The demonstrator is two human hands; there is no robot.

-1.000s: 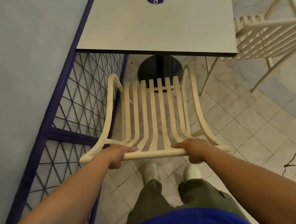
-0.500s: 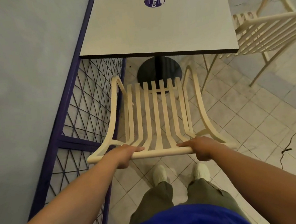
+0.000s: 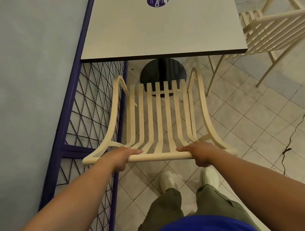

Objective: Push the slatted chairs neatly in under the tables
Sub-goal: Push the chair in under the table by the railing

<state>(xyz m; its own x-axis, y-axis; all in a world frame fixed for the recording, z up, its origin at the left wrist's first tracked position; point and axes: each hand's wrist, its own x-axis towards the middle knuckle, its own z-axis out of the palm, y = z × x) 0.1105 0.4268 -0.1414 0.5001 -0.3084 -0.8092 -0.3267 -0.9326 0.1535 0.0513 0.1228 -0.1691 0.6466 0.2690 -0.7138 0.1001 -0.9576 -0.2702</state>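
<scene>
Pale tiled floor (image 3: 242,125) underfoot, left hand (image 3: 121,156) and right hand (image 3: 200,150) both clamped around the slatted chair (image 3: 159,118) top rail — push evenly, square to the counter (image 3: 158,31), clear of the purple mesh railing (image 3: 84,110).

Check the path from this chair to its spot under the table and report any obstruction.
Nothing visible blocks the chair. Floor ahead is bare up to the table's round black base, which limits travel. The purple mesh fence runs close alongside.

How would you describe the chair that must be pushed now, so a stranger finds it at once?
Start at the grey square table beside the purple mesh fence. The cream slatted chair stands at its near edge, in front of the black round base. Unlike the second chair at the table's right side, both hands grip its top rail.
</scene>
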